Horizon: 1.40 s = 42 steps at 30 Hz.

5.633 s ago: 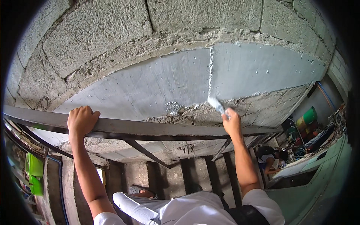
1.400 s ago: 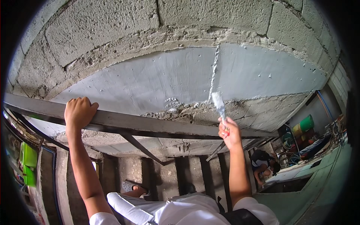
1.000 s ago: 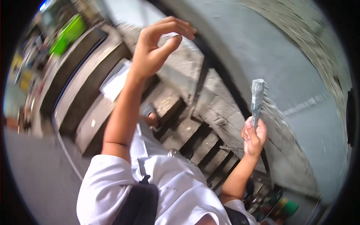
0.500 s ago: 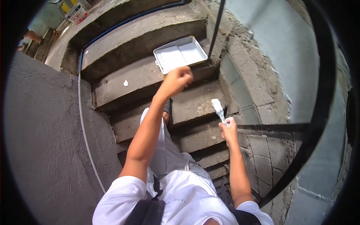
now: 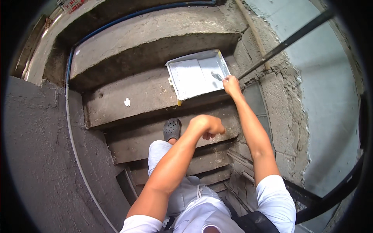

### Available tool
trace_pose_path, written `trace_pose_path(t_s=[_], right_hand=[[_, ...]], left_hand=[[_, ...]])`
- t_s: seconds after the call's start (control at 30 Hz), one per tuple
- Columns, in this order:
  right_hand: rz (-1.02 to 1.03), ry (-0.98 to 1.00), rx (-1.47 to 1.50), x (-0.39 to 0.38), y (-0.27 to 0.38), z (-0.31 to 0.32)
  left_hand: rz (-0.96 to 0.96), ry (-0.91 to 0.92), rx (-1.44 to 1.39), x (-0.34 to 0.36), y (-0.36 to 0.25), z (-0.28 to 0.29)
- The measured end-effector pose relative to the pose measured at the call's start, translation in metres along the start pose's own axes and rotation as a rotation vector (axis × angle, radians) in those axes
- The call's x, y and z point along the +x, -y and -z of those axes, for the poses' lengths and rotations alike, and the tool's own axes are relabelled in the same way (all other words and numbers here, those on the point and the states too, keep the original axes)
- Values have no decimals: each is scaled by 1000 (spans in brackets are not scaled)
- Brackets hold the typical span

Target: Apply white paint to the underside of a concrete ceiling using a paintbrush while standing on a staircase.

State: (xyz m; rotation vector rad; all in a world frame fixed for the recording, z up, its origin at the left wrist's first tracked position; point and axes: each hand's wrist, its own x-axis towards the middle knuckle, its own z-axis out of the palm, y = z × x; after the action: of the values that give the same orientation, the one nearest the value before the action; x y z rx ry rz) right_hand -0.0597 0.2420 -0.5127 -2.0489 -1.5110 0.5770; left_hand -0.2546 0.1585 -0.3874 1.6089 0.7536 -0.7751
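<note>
My right hand (image 5: 232, 86) is closed around the handle of a paintbrush (image 5: 217, 75) at the right side of a paint tray (image 5: 173, 80). The brush head is down in the white paint, and only a greyish part of it stands out. The shallow rectangular tray rests on a concrete step, with white paint over its inside. Lower and nearer to me, my left hand (image 5: 210, 126) hangs in the air with its fingers curled in. Nothing shows in it, and it is apart from the tray.
Concrete steps (image 5: 128, 81) climb away from me; my foot in a grey clog (image 5: 171, 129) stands on one. A dark metal rail (image 5: 287, 42) crosses at the right beside a rough wall. A blue pipe (image 5: 136, 16) lines the upper step. A white blob (image 5: 127, 102) lies left of the tray.
My right hand has carried the paintbrush forward and up from beside the lower steps into the tray. My left hand has drawn back from near the tray, toward the lower right. The view has shifted.
</note>
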Motion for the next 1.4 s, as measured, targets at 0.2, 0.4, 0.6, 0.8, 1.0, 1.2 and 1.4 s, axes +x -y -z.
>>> trace_pose_path(t_s=[0.2,0.4,0.6,0.8,1.0,1.2,1.4], right_hand=[[40,-67,-105,53,-1,-8],[-186,-44,545,-28,7,47],[-359,-71,1047,-168,-29,86],[-662,-169,1036,-311,-83,121],[-778,-183,1060,-378,-91,126],[-571,-86,1257,-392,-91,104],[-364,2,1280,-394,-71,107]], left_hand=[[41,-812,-527,11,124,61],[194,-965,-911,88,214,84],[-41,-706,-1331,128,269,87],[-488,-603,-1534,123,220,40],[-716,-599,-1674,134,197,-18],[-853,-515,-1691,143,174,-79],[-878,-597,-1731,109,124,-157]])
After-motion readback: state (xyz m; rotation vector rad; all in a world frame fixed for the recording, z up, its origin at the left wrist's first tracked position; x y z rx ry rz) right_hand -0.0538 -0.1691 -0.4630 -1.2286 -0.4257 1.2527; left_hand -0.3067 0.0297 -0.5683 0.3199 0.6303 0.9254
